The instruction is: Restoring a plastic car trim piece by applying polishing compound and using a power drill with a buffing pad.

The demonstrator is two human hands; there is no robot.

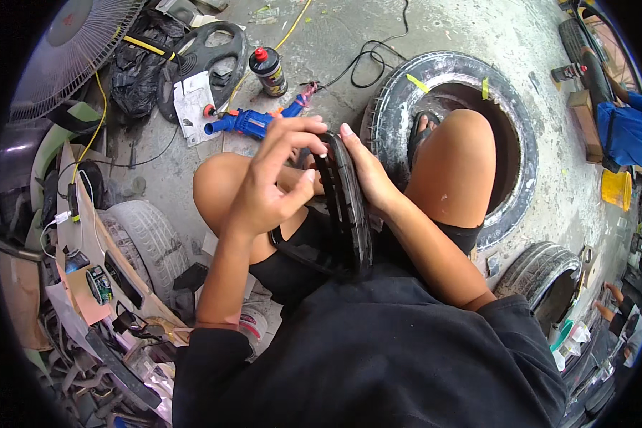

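Observation:
Between my knees I hold a black curved plastic part (349,207), stood on edge, with a glossy outer side and a ribbed or slotted inner edge. Its lower end rests close against my dark shirt. My right hand (366,167) lies along its right side, thumb up at the top edge and the other fingers hidden behind it. From the left, my left hand (278,175) reaches over with bent fingers, their tips at the part's upper left edge. The thumb of that hand is bent toward the same edge.
Ahead lie a blue power tool (253,123), a dark bottle with a red cap (267,71) and a black wheel-shaped cover (225,46). A big tire (517,153) surrounds my right foot. Another tire (146,246), a fan (68,43) and piled scrap parts stand left.

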